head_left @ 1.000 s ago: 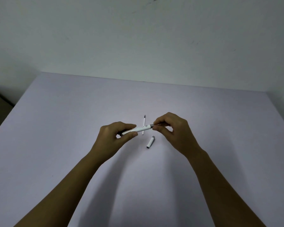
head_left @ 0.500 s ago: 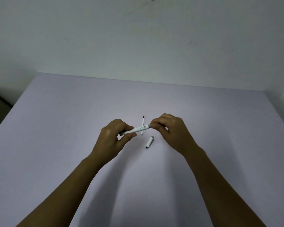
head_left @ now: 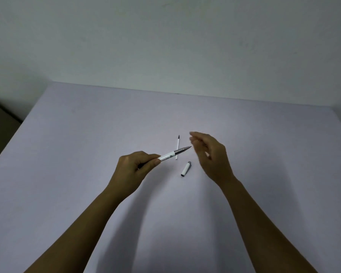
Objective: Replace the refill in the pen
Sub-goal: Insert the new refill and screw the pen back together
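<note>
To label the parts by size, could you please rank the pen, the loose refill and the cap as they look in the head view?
1. Pen, held in the left hand, looks longest, though it is partly hidden.
2. Refill on the table.
3. Cap, clearly shortest.

The scene is dim and flat, with a cool grey-lilac cast over the table and the wall. Soft, broad shadows fall from both forearms toward the viewer, so light comes from ahead and above. No glare anywhere. The right hand is smeared at its fingertips (motion blur), while the left hand is sharper. The table's edges splay from wide-angle distortion.
</note>
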### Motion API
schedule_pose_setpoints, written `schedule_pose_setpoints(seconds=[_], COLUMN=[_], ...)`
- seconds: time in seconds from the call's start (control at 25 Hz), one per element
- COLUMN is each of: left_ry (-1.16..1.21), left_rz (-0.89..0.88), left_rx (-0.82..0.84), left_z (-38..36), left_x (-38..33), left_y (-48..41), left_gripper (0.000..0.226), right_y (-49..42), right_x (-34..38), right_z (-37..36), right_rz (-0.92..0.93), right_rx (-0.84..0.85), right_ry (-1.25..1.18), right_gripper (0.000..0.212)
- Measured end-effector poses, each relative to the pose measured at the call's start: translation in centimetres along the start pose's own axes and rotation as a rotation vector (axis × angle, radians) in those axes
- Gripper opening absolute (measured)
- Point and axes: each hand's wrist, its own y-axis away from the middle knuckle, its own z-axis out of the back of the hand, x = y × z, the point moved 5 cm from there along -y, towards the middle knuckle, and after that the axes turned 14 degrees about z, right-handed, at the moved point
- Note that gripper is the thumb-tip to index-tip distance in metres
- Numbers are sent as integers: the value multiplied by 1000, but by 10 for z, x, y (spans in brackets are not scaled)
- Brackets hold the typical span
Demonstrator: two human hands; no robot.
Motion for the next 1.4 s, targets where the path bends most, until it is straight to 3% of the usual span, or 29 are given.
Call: schedule_pose_setpoints(seconds=[0.08, 0.12, 0.28, 0.52, 0.68, 0.84, 0.92, 1.4], left_ry=[8, 27, 162, 190, 185, 148, 111, 42], left_rz=[51, 87, 212, 245, 236, 199, 180, 161], left_rx=[-4, -4, 9, 13, 24, 38, 48, 25], left_z=[2, 4, 7, 14, 15, 14, 11, 4], left_x=[10, 15, 26, 33, 34, 30, 28, 20], left_y=[0, 0, 1, 1, 2, 0, -2, -8], left_gripper=[13, 12, 18, 12, 14, 16, 19, 11], right_y=[8, 14, 46, 49, 47, 30, 19, 5], right_x=[-33, -53, -105, -116, -102, -70, -55, -20], right_z=[-1, -7, -52, -80, -63, -39, -30, -25], right_rz=[-183, -282, -607, -659, -768, -752, -727, -642], right_rx=[-114, -94, 215, 264, -56, -414, -505, -460], right_ry=[128, 219, 337, 419, 68, -543, -659, -768], right_gripper=[28, 27, 31, 30, 26, 15, 17, 11])
